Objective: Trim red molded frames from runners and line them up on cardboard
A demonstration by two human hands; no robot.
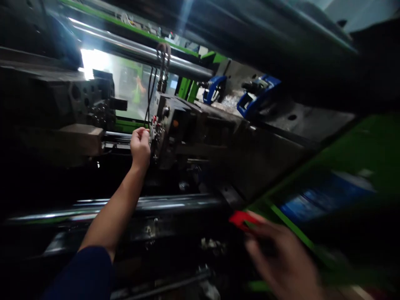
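My left hand (pixel 140 146) reaches into an injection moulding machine, its fingers curled beside a cluster of metal hose fittings (pixel 156 135) on the side of a steel mould block (pixel 175 129). Whether it grips a fitting is hard to tell. My right hand (pixel 278 259) is blurred at the lower right, close to the camera. A flat red object (pixel 242 219) sticks out from its fingers and seems held there. Its exact kind is unclear. Dark blue sleeve cloth (pixel 84 275) covers my left forearm near the elbow.
Thick polished steel tie bars (pixel 137 50) run across the machine above and below the mould. Blue clamps (pixel 258 96) sit on a steel platen beyond it. Black cables hang near a chain. Green guarding (pixel 353 166) fills the right side. A person in green stands beyond the opening.
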